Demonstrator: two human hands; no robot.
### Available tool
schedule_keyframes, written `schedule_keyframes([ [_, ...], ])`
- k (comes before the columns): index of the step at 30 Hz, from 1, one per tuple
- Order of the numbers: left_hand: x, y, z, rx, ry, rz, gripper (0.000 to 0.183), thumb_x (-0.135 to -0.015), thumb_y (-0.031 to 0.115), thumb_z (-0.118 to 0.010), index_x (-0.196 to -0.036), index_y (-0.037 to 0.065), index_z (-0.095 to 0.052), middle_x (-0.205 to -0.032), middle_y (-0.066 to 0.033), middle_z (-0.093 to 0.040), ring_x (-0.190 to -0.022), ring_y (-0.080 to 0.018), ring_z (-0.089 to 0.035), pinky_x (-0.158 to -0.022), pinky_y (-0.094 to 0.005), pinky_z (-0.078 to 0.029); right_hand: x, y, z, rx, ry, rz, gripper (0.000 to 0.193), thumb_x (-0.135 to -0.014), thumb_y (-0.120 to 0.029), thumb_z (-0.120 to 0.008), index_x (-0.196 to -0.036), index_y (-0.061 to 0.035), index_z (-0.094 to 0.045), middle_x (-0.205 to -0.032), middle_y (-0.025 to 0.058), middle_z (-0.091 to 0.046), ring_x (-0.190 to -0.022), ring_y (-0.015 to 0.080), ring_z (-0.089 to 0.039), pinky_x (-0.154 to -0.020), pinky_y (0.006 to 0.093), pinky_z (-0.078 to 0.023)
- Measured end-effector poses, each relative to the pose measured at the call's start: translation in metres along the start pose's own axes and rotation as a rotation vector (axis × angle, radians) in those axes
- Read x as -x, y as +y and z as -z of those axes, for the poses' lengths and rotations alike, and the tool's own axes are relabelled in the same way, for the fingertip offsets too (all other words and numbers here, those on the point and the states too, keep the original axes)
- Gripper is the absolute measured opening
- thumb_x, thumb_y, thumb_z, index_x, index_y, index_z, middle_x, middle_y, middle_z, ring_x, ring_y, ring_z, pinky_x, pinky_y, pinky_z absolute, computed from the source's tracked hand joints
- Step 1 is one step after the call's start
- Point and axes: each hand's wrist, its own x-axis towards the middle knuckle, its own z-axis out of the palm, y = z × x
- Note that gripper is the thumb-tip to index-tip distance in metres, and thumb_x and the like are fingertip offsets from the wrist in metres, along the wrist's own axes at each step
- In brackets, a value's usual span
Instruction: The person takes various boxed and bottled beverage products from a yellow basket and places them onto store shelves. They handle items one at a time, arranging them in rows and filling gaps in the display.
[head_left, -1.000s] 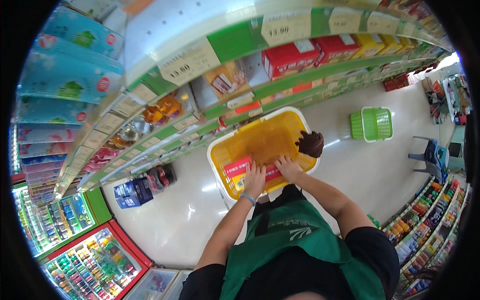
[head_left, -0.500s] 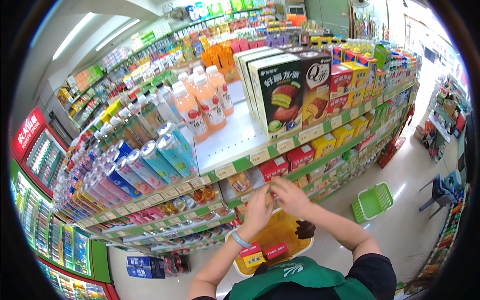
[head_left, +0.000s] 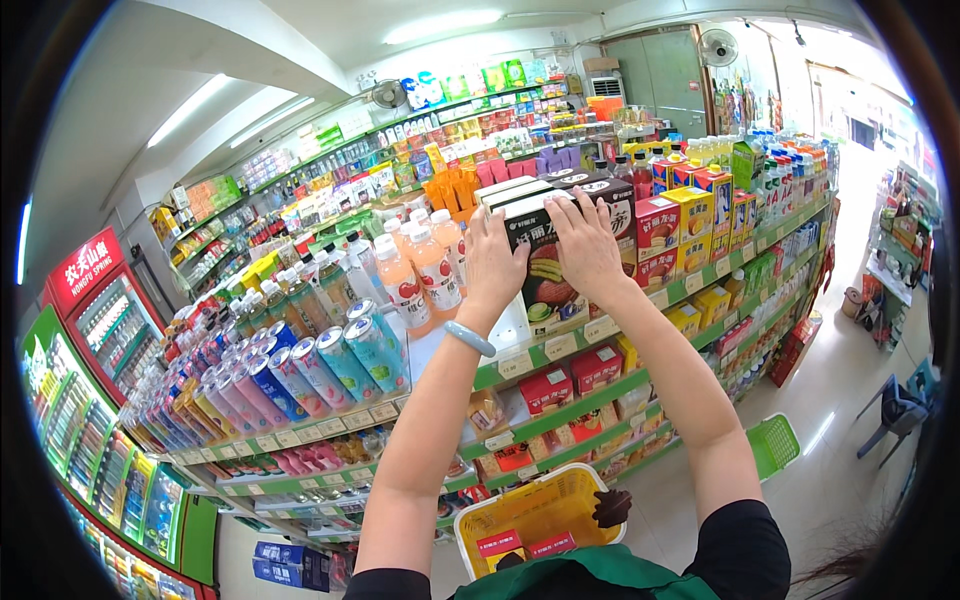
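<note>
A dark green snack-cake box point(head_left: 546, 285) stands upright at the front of the top shelf, with similar boxes lined up behind it. My left hand point(head_left: 497, 262) lies along the left side of these boxes, fingers stretched out. Across the front and top edge of the green box rests my right hand point(head_left: 590, 248), its fingers extended and slightly apart. Part of the box front is hidden by the hands. Right beside it stands a brown snack box point(head_left: 622, 222). Peach-coloured drink bottles point(head_left: 437, 270) are close to the left hand.
Drink cans point(head_left: 346, 362) fill the shelf's left part. Red and yellow boxes point(head_left: 692, 222) stand to the right. Below my arms is a yellow basket point(head_left: 470, 530) holding red boxes, with something dark on its rim. A green basket point(head_left: 773, 447) sits on the floor at right.
Both hands have risen from together near the lower shelf to the green box on the top shelf, moving apart. The view has tilted up.
</note>
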Motion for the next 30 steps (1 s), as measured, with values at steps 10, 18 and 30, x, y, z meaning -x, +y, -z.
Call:
schedule_keyframes([
  [10,0.004,0.007,0.017,0.55,-0.213,0.133,0.058,-0.068,0.0,-0.074,-0.114,0.007,-0.038,-0.108,-0.0135,-0.055,-0.102,-0.0243,-0.059,-0.088,-0.0343,-0.047,-0.005,0.025,0.036,-0.45,-0.067,0.008,0.036,-0.068,0.001,-0.061,-0.103,-0.0011,-0.051,-0.117,0.0215,-0.051,-0.118,0.0389,-0.046,-0.102,0.0404,-0.038],
  [18,0.046,0.046,0.069,0.557,-0.106,-0.184,0.064,-0.068,-0.007,-0.073,-0.124,0.006,-0.043,-0.122,-0.0104,-0.049,-0.111,-0.021,-0.054,-0.085,-0.0334,-0.055,0.01,0.0,0.117,-0.519,-0.274,-0.182,0.06,-0.065,-0.002,-0.077,-0.121,-0.0042,-0.055,-0.115,0.0134,-0.06,-0.102,0.024,-0.061,-0.09,0.0326,-0.049],
  [30,0.216,0.029,0.086,0.607,-0.426,0.382,0.073,-0.063,-0.005,-0.077,-0.129,0.005,-0.048,-0.12,-0.0106,-0.053,-0.109,-0.0201,-0.054,-0.087,-0.033,-0.053,0.139,-0.054,0.078,-0.722,-0.779,0.026,0.077,-0.061,0.0,-0.075,-0.132,-0.0048,-0.047,-0.126,0.0154,-0.052,-0.114,0.0318,-0.053,-0.099,0.0363,-0.042],
])
